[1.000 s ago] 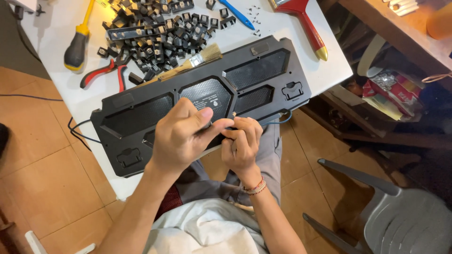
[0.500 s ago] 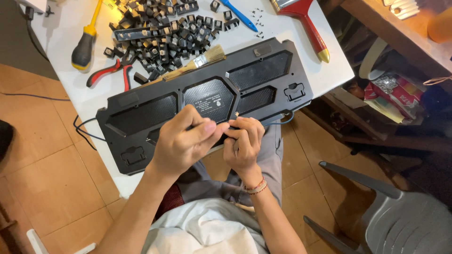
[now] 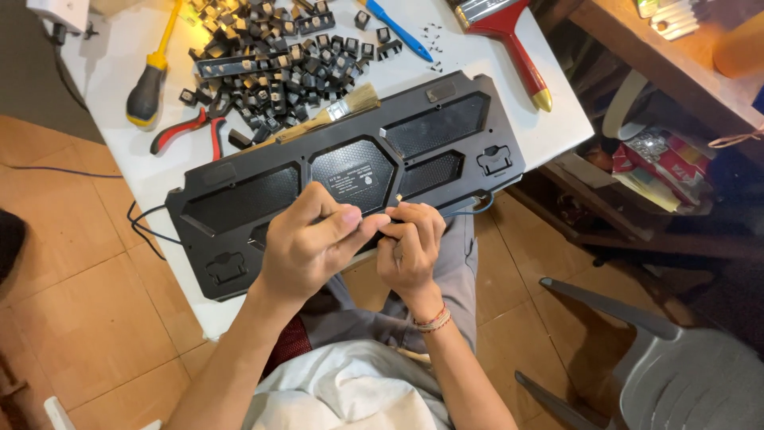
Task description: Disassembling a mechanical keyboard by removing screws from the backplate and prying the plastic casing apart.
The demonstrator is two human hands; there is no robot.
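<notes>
Keyboard (image 3: 446, 127) is the big black thing on the white table (image 3: 103, 76), and it lies face down with its flat back up. Its long side runs from the lower left to the upper right, so it sits a bit crooked. Its near edge hangs past the table edge, over the person's lap.

Both hands meet at the middle of that near edge. The left hand (image 3: 306, 247) lies on the back of the keyboard, with its fingers curled and its thumb stretched to the right. The right hand (image 3: 410, 247) is just beside it, fingers bent in tight. The fingertips of the two hands touch and pinch something very small, with a tiny pale tip showing above them. It is too small to tell what it is.

A black cable (image 3: 143, 231) loops off the left end of the keyboard.

Behind the keyboard, a small brush (image 3: 330, 119) lies along its far edge. Past that is a pile of loose black keycaps (image 3: 263, 56). Red pliers (image 3: 187, 131) and a yellow screwdriver (image 3: 151, 76) lie to the left of the pile. A blue pen (image 3: 398, 32) and a wide paintbrush with a red handle (image 3: 513, 44) lie at the far right.

A grey plastic chair (image 3: 676, 366) stands on the floor to the right.
</notes>
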